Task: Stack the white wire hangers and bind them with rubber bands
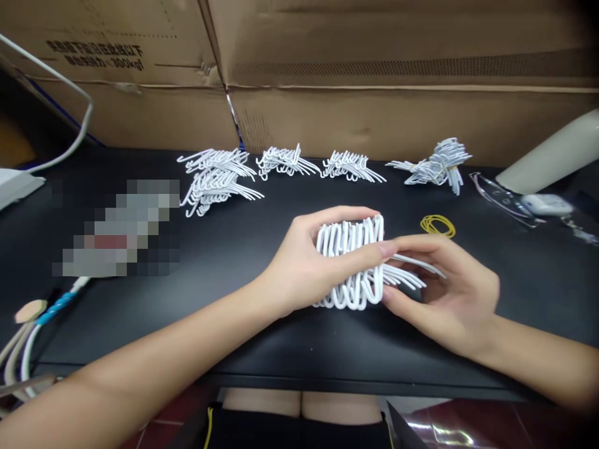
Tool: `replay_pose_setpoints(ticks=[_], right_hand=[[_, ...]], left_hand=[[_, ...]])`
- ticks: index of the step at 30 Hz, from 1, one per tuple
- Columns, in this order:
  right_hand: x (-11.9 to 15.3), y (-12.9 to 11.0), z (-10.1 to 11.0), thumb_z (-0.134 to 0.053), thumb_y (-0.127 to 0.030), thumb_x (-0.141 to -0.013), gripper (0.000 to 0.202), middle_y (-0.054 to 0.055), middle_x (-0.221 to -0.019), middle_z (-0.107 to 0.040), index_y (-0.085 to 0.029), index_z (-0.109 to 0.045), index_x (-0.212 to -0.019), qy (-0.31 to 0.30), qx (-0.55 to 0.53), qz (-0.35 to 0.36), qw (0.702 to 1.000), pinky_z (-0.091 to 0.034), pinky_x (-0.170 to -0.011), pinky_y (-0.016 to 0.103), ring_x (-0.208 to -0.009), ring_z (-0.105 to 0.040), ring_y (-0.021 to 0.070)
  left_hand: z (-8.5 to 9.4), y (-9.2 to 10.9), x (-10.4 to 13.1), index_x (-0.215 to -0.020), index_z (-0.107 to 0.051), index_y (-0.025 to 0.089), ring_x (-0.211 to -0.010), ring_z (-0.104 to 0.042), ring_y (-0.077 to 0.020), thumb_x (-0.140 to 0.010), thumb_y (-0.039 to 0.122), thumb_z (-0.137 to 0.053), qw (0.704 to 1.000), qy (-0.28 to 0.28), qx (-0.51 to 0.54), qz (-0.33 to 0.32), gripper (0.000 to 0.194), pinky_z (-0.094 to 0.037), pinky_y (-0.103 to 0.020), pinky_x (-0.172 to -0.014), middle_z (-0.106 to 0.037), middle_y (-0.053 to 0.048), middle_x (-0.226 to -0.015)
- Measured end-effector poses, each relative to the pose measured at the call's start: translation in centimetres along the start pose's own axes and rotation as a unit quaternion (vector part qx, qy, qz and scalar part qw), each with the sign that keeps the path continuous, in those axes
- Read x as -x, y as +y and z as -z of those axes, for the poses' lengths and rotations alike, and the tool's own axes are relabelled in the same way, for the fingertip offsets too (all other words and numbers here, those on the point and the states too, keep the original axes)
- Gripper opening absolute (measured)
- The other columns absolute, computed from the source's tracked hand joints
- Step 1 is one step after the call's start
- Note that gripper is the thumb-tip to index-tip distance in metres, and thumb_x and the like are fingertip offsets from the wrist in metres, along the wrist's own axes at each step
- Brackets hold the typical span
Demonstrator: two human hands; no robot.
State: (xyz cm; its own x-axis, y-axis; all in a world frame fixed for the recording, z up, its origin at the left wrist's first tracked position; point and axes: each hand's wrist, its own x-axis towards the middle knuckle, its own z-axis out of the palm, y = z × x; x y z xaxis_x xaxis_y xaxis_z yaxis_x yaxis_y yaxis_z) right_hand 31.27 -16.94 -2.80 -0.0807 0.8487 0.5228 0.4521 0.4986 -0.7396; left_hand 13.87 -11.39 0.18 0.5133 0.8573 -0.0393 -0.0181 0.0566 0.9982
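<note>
My left hand (318,262) is closed around a row of white wire hooks (349,293), its thumb across the near face and its fingers behind. The hooks stand side by side with their bends downward, and their straight ends fan out to the right. At the right end of the row, my right hand (449,293) is curled with thumb and fingertips against the last hooks. Its palm is around the loose straight ends, and some of its fingers are hidden. Yellow rubber bands (438,226) lie on the black table (224,262) just beyond my right hand.
Along the back are piles of white hooks (218,178), (286,162), (352,167) and a tangled bundle (437,165). Cardboard boxes (397,118) stand behind. Eyeglasses (505,201), a white fob (546,204) and a pale cylinder (552,153) are right; a blurred-out phone-like object (116,234) with a cable is left.
</note>
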Motion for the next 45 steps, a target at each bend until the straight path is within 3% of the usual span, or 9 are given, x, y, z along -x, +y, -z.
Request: replay_pose_setpoints(ticks=[3,19,24,32,36,40,45], right_hand=[[0.4,0.2,-0.2,-0.078,-0.025,-0.071,0.037,0.003,-0.088,-0.070,-0.026,-0.064,-0.105,0.022,-0.005,0.002,1.000,-0.058,-0.055,0.028,-0.067,-0.068,0.0177],[0.1,-0.6,0.0,-0.074,-0.019,-0.074,0.022,0.000,-0.072,-0.070,-0.028,-0.067,-0.092,0.034,0.040,0.049,0.997,-0.052,-0.047,0.028,-0.055,-0.063,0.0161],[-0.2,-0.7,0.0,-0.075,-0.022,-0.073,0.019,0.000,-0.068,-0.068,-0.028,-0.068,-0.089,0.036,0.021,0.022,0.999,-0.050,-0.047,0.030,-0.052,-0.061,0.0169],[-0.2,-0.4,-0.1,-0.070,-0.013,-0.076,0.027,0.000,-0.072,-0.068,-0.028,-0.066,-0.097,0.037,0.034,0.075,0.996,-0.051,-0.050,0.029,-0.054,-0.060,0.0153],[0.3,-0.1,0.0,-0.071,-0.018,-0.077,0.023,0.003,-0.080,-0.070,-0.026,-0.067,-0.098,0.053,0.033,0.033,0.998,-0.055,-0.054,0.030,-0.064,-0.066,0.0181],[0.8,-0.2,0.1,-0.073,-0.022,-0.076,0.023,0.002,-0.080,-0.070,-0.027,-0.068,-0.098,0.075,0.015,-0.008,0.997,-0.054,-0.051,0.030,-0.061,-0.067,0.0183],[0.6,-0.4,0.0,-0.071,-0.017,-0.077,0.026,0.000,-0.074,-0.070,-0.027,-0.067,-0.101,0.084,-0.014,0.007,0.996,-0.053,-0.048,0.028,-0.053,-0.064,0.0157]], left_hand=[[0.0,0.0,0.0,-0.110,-0.066,0.018,-0.086,-0.069,-0.0232,-0.069,0.040,-0.077,1.000,0.007,0.006,0.000,0.048,-0.056,-0.033,-0.072,-0.071,-0.008,-0.099],[0.1,0.1,0.0,-0.108,-0.064,0.018,-0.086,-0.069,-0.0218,-0.063,0.032,-0.082,0.994,-0.044,0.085,0.053,0.051,-0.056,-0.034,-0.074,-0.071,-0.009,-0.101],[0.1,0.1,-0.1,-0.110,-0.064,0.018,-0.087,-0.069,-0.0226,-0.064,0.036,-0.082,0.995,-0.044,0.078,0.045,0.052,-0.056,-0.035,-0.077,-0.070,-0.009,-0.103],[0.2,0.3,0.1,-0.110,-0.065,0.020,-0.090,-0.069,-0.0243,-0.064,0.036,-0.081,0.999,-0.021,0.025,0.013,0.051,-0.056,-0.035,-0.077,-0.071,-0.008,-0.101],[0.5,0.5,0.0,-0.113,-0.064,0.022,-0.090,-0.069,-0.0244,-0.069,0.033,-0.078,0.998,-0.051,0.041,0.019,0.048,-0.056,-0.035,-0.075,-0.071,-0.007,-0.102],[0.5,0.6,-0.1,-0.114,-0.065,0.023,-0.091,-0.069,-0.0256,-0.071,0.024,-0.075,0.992,-0.082,0.084,0.036,0.045,-0.057,-0.036,-0.074,-0.071,-0.007,-0.104],[0.7,0.5,0.0,-0.122,-0.062,0.024,-0.102,-0.065,-0.0279,-0.068,0.017,-0.074,0.978,-0.131,0.147,0.075,0.055,-0.054,-0.038,-0.084,-0.069,-0.008,-0.112]])
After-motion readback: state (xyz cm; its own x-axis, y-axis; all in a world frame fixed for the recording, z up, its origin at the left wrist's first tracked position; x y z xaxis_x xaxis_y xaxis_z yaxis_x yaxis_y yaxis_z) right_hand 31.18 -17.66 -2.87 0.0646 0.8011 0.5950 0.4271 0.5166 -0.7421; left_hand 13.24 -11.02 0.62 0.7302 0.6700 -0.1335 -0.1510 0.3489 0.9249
